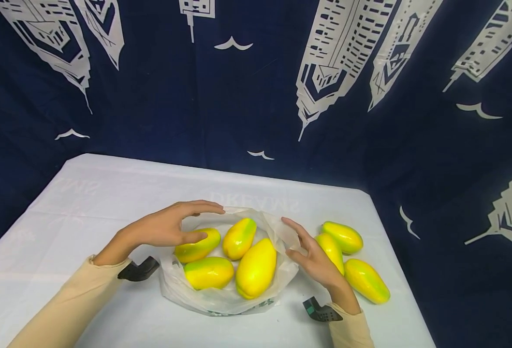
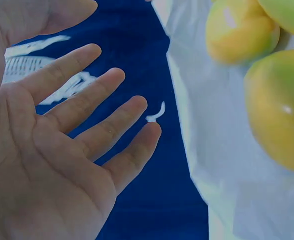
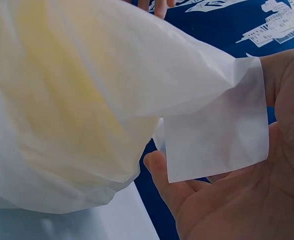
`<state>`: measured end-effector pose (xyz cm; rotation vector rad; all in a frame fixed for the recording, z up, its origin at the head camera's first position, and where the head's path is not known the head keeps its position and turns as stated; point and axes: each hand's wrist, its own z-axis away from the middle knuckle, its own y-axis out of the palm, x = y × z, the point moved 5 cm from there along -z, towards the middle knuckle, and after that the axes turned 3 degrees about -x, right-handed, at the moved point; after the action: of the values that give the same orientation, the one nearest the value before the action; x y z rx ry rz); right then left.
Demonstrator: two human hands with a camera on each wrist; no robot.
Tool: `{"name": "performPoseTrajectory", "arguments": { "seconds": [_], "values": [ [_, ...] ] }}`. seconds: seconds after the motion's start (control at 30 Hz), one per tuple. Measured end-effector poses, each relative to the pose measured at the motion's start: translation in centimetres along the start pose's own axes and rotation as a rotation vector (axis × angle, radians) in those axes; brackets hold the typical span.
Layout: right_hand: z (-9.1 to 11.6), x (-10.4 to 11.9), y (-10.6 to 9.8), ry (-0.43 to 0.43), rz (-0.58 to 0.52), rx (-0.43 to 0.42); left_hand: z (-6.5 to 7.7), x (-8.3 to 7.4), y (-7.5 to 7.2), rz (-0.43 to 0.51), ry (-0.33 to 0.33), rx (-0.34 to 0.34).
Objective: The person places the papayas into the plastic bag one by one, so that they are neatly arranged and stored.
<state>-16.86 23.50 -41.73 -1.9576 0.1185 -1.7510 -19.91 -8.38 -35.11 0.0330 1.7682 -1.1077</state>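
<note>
Several yellow-green mangoes (image 1: 208,273) lie inside a thin, translucent white plastic bag (image 1: 214,303), whose mouth is spread wide on the table. Over the bag's far left rim hovers my left hand (image 1: 164,225), fingers extended and thumb above one mango. The left wrist view shows its palm (image 2: 52,155) with spread fingers and nothing in them. My right hand (image 1: 316,261) is at the bag's right rim, fingers fairly straight. In the right wrist view a flap of the bag (image 3: 216,130) drapes across that hand (image 3: 246,200), hiding part of the fingers and thumb.
Three more mangoes (image 1: 366,280) lie together on the white-covered table (image 1: 121,193) to the right, beside my right hand. Dark blue cloth (image 1: 238,106) with white building prints hangs behind the table and along its right side.
</note>
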Motion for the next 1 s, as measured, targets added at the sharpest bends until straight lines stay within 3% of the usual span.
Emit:
{"name": "performPoseTrajectory", "arguments": {
  "seconds": [0.23,0.37,0.63,0.8,1.0],
  "values": [
    [0.0,0.0,0.0,0.004,-0.006,0.003,2.7,1.1,-1.6,0.007,0.032,-0.152],
    [0.1,0.1,0.0,0.004,-0.006,0.000,4.4,2.1,-2.5,0.025,0.016,-0.232],
    [0.1,0.2,0.1,0.011,-0.012,0.003,7.7,4.4,-3.7,0.139,0.048,-0.377],
    [0.1,0.1,0.2,0.009,-0.031,0.010,9.1,6.5,-3.2,0.243,0.031,-0.372],
    [0.1,0.2,0.3,-0.002,-0.056,0.030,9.7,9.2,-1.5,0.428,0.030,-0.269]
  ]
}}
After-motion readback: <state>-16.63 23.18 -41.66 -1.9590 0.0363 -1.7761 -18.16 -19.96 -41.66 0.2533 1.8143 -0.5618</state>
